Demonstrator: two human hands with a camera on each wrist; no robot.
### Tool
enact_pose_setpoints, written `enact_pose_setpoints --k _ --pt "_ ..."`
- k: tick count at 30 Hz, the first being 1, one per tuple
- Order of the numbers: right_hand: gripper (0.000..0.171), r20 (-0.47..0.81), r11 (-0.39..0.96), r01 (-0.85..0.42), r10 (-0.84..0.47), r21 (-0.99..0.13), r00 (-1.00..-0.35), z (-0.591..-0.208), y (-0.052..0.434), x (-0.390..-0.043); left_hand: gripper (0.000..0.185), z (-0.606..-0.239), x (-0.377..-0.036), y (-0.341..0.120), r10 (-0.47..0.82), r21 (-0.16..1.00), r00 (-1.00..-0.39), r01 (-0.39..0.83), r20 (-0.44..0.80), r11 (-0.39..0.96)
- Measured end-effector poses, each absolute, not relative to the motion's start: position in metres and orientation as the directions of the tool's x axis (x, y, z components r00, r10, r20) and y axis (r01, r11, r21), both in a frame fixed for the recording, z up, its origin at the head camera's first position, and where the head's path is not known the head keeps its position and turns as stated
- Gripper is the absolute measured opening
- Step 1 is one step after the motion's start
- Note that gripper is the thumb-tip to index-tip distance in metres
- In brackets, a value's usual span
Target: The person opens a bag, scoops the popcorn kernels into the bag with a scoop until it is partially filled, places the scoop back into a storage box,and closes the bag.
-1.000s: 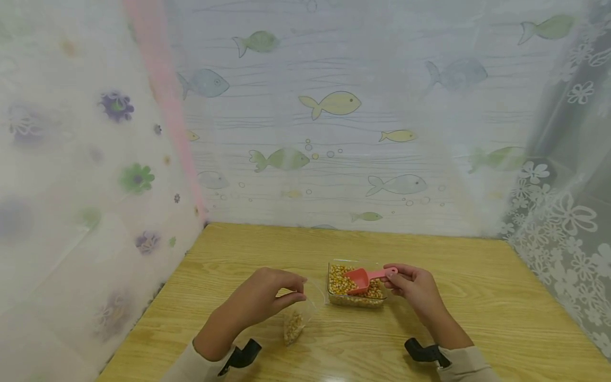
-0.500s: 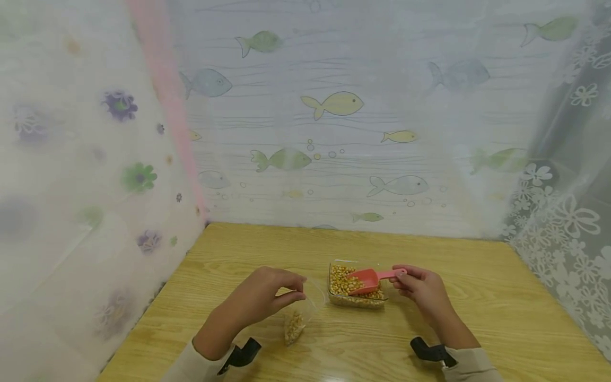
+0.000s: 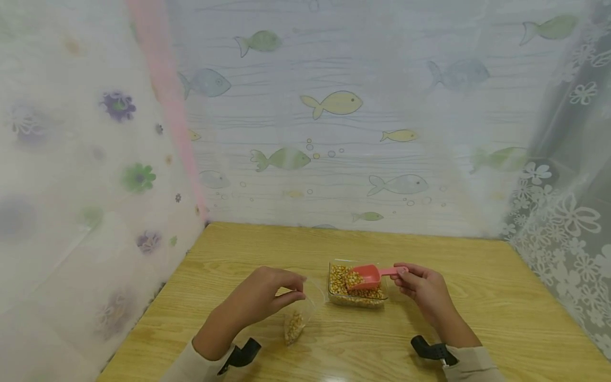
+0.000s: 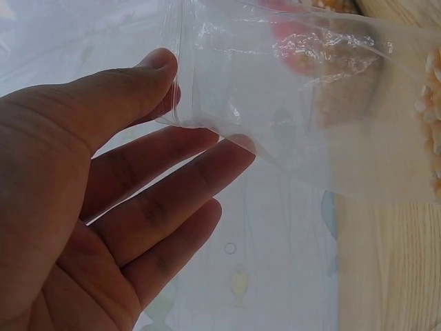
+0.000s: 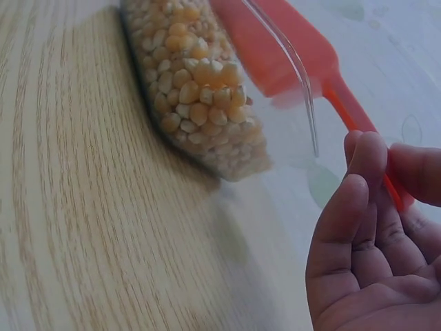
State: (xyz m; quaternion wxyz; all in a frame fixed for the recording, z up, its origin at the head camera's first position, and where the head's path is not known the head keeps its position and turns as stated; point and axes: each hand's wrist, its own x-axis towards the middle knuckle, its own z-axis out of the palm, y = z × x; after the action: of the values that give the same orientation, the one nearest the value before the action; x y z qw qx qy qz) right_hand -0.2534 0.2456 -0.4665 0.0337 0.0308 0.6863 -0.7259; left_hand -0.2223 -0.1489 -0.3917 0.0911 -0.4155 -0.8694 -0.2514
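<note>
My right hand (image 3: 420,286) pinches the handle of a pink scoop (image 3: 369,276) between thumb and fingers. The scoop lies tilted over a clear glass container (image 3: 355,303) of yellow corn kernels (image 3: 340,277), with kernels in its front part. To the left, my left hand (image 3: 262,298) pinches the top edge of a clear plastic bag (image 3: 312,300) by thumb and index finger; in the left wrist view the other fingers (image 4: 182,183) extend below the bag's edge. Some kernels (image 3: 294,324) fill the bag's lower end. In the right wrist view the scoop (image 5: 296,48) shows behind the glass wall.
A wood-grain table (image 3: 248,246) lies under everything. Behind it hangs a fish-print curtain (image 3: 286,106), with a flowered sheet (image 3: 95,212) at the left and a lace-patterned one (image 3: 568,223) at the right. Black wrist mounts (image 3: 243,354) stick out from both sleeves.
My right hand has moved slightly right with the scoop. The scoop has come up out of the kernels and now carries some in its front. The left hand and bag stay put.
</note>
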Motion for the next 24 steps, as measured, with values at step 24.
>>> enact_pose_setpoints --k 24 --pt "0.031 -0.02 -0.156 0.026 -0.041 -0.987 -0.999 -0.449 0.231 -0.245 0.006 -0.392 -0.222 -0.148 0.682 0.362 -0.622 0.781 0.384 0.508"
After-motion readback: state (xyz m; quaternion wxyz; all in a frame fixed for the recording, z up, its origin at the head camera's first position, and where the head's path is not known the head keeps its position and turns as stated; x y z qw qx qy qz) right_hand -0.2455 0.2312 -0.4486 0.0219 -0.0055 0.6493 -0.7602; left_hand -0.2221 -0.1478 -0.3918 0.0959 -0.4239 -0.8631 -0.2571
